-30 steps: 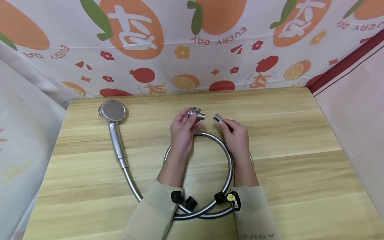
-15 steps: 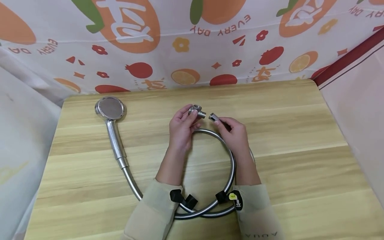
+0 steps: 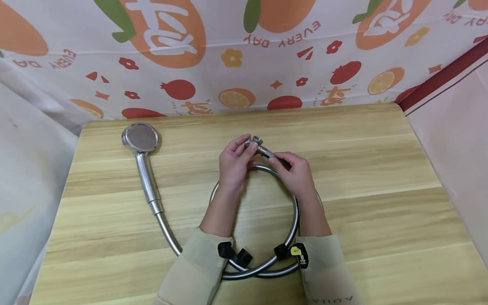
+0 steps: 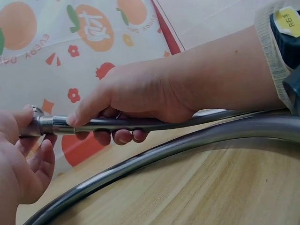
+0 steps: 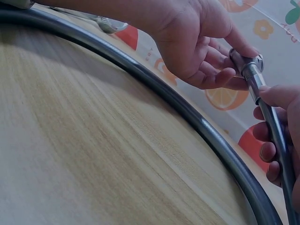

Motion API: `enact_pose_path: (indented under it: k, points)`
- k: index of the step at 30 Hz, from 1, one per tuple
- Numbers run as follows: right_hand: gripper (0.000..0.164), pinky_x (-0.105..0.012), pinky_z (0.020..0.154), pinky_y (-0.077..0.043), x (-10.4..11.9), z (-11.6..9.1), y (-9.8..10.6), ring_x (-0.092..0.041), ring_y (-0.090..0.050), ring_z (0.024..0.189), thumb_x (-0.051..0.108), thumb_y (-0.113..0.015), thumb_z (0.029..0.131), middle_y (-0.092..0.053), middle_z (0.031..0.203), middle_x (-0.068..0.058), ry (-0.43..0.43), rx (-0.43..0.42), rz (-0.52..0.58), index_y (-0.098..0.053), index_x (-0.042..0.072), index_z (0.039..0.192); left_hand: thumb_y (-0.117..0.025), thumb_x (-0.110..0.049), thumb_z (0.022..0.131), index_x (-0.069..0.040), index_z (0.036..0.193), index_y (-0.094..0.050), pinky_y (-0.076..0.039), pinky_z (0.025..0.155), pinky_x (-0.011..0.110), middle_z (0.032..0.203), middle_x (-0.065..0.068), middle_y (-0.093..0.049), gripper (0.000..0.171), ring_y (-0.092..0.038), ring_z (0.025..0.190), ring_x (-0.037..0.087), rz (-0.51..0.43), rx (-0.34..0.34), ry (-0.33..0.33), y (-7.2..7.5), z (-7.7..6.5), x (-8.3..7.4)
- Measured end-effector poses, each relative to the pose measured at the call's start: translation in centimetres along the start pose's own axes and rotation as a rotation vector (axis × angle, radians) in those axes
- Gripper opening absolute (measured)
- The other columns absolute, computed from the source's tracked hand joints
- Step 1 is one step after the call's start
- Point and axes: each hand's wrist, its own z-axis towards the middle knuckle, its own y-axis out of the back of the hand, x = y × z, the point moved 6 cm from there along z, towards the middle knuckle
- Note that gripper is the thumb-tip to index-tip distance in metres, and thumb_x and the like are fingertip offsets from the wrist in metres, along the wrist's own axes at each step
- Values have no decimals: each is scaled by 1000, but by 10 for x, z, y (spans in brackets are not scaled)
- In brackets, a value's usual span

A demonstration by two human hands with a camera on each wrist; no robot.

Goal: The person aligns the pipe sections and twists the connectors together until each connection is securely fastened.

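Nearest, two beige sleeves (image 3: pixel 320 267) lie across a smooth, dark silvery hose (image 3: pixel 296 214), looped on the wooden table (image 3: pixel 381 190) and crossing itself between them. Farther up, the right hand (image 3: pixel 295 174) has its fingers curled round the hose's end, the thumb at a shiny metal collar (image 4: pixel 64 124). The left hand (image 3: pixel 232 169) pinches a stubby chrome fitting (image 3: pixel 257 140), its stem meeting the collar in line, above the table; how deeply, I cannot tell. Toward the far left edge rests a chrome shower head (image 3: pixel 142 138), grey face up. Behind hangs fruit-printed cloth (image 3: pixel 267 76).
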Motion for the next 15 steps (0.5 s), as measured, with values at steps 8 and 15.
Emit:
enact_pose_path:
  k: [8, 15]
  points:
    - [32, -34, 76, -54, 3, 2, -1, -17, -65, 89, 38, -70, 91, -73, 101, -4, -5, 14, -19, -75, 11, 107, -73, -7, 88, 2, 127, -59, -56, 57, 22, 106, 2, -74, 43, -69, 82, 9, 42, 5, -17, 0, 0, -3]
    - [35, -36, 79, -55, 2, 0, 0, -18, -66, 92, 41, -68, 92, -72, 103, -4, -27, 33, -44, -74, 11, 109, -75, -6, 86, 0, 122, -64, -57, 60, 23, 101, 1, -75, 39, -69, 81, 9, 60, -4, -9, 1, -1, -2]
